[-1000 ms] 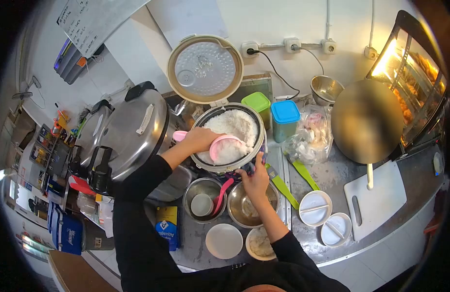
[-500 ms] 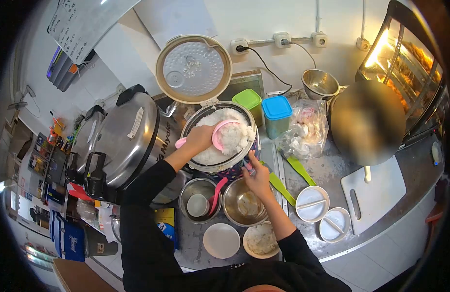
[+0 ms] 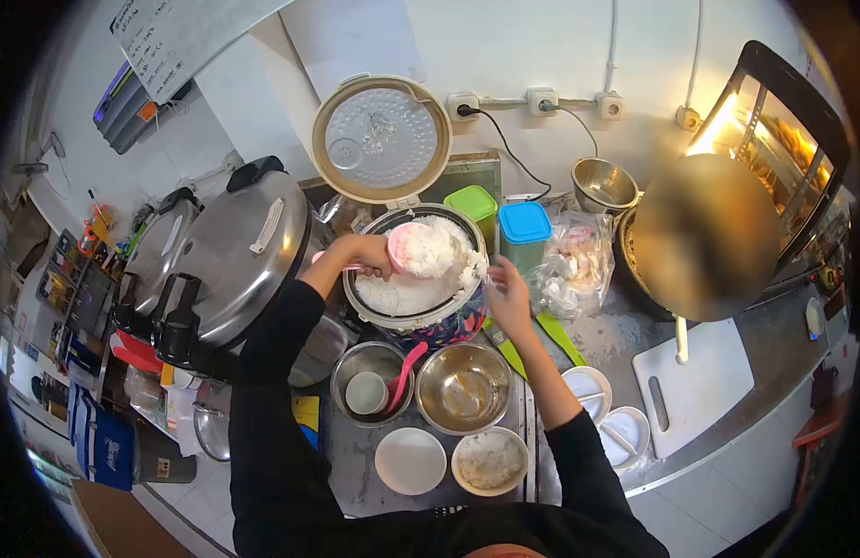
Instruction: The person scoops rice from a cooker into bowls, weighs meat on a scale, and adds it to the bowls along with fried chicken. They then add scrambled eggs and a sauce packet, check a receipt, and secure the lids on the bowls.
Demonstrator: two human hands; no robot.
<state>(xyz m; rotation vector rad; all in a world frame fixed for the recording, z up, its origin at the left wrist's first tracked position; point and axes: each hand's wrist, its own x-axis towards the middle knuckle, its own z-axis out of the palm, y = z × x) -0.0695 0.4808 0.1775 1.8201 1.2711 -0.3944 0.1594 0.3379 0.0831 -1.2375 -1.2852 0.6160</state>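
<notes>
My left hand [image 3: 363, 255] is closed on the handle of a pink scoop [image 3: 399, 244], which is heaped with white rice. The scoop is over the open rice cooker [image 3: 448, 323], on top of the rice [image 3: 390, 296] inside. The cooker's lid [image 3: 381, 139] stands raised behind it. At the cooker's right rim is my right hand [image 3: 509, 292], its fingers bent; whether they touch the rim is unclear. In front are a steel bowl [image 3: 464, 388], a bowl of rice [image 3: 490, 462] and a plain white bowl [image 3: 410, 461].
Large steel pressure cookers [image 3: 242, 251] stand on the left. Right of the rice cooker are a blue-lidded container [image 3: 526, 224], a plastic bag [image 3: 574, 265], green utensils [image 3: 562, 339], a covered pan [image 3: 632, 259] and a white cutting board [image 3: 698, 381]. A steel bowl [image 3: 341, 370] holds a cup.
My left hand has shifted left and the scoop has tilted, now with a larger heap of rice. My right hand has moved up and right along the cooker's side. The view has shifted slightly.
</notes>
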